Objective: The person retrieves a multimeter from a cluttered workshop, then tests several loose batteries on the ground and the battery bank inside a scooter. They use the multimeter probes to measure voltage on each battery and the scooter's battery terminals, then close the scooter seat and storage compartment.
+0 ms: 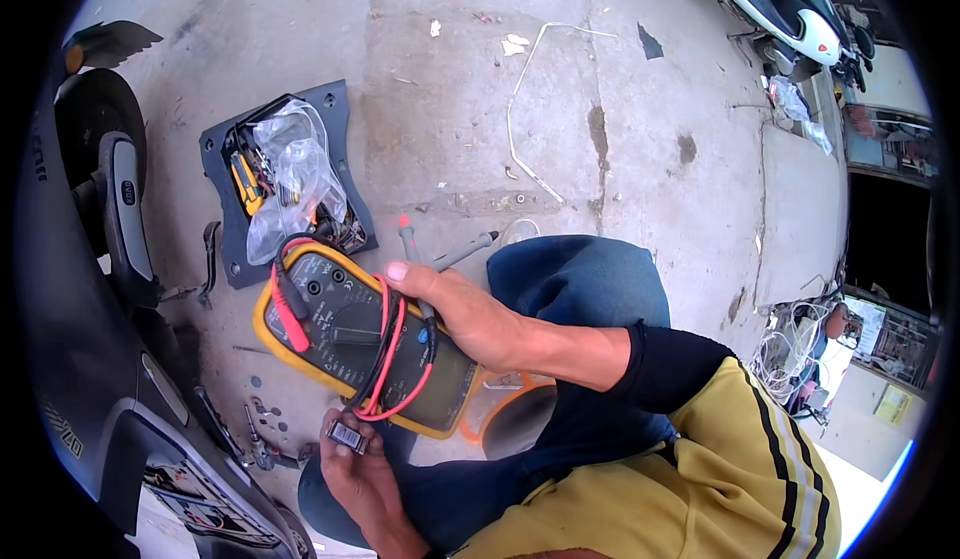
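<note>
My right hand (470, 314) grips a yellow-and-black multimeter (340, 334) near its display end, thumb on top. Red and black test leads (385, 359) are wrapped round the meter's body. Two grey probes, one red-tipped (409, 239) and one black-tipped (467, 250), stick out beside my right thumb. Below the meter, my left hand (360, 484) is closed on a small dark block (348, 437) with a pale printed face. Part of the meter's display end is hidden by my right hand and the leads.
A dark tray (232, 249) of tools, with plastic bags and a yellow-handled cutter (245, 181), lies on the concrete. At left stands a dark scooter (80, 289), with small loose parts (265, 419) beside it. A bent white strip (512, 124) lies ahead; an orange-rimmed round object (515, 424) sits near my legs.
</note>
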### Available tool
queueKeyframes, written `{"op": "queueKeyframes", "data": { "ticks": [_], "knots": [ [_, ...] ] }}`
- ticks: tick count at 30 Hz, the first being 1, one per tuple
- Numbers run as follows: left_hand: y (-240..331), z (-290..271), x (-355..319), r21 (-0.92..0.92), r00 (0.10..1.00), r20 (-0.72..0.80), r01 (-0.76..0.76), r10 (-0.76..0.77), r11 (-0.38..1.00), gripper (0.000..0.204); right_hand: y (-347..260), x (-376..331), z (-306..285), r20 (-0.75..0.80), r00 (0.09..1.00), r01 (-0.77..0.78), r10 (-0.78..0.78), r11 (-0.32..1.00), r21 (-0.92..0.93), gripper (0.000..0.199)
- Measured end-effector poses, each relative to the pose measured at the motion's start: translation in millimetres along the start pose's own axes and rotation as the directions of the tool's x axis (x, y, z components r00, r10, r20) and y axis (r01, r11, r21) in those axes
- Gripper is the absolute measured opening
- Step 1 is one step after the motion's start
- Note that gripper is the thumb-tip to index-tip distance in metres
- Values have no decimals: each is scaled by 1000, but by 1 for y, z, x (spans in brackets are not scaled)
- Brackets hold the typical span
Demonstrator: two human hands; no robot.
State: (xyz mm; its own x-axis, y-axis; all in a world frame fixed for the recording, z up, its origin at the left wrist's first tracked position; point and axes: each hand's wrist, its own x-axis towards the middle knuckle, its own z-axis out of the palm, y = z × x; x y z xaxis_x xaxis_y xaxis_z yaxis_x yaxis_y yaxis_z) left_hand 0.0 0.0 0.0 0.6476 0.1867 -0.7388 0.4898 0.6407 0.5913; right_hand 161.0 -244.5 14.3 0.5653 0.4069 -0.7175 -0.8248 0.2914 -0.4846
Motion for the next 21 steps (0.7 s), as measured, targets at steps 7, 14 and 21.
{"op": "queueKeyframes", "data": {
  "ticks": [7,14,21],
  "knots": [
    [-21,80,28,130,986,-16,167,-166,977,38,-15,-16,-25,-75,995,-55,64,990,126,70],
    [-52,98,-17,295,915,-48,396,-400,870,41,28,-75,-90,-196,981,113,9,791,601,56],
    [24,324,-148,582,813,116,411,-571,702,54,25,-269,-155,-535,835,450,132,396,801,56]
  ]
}}
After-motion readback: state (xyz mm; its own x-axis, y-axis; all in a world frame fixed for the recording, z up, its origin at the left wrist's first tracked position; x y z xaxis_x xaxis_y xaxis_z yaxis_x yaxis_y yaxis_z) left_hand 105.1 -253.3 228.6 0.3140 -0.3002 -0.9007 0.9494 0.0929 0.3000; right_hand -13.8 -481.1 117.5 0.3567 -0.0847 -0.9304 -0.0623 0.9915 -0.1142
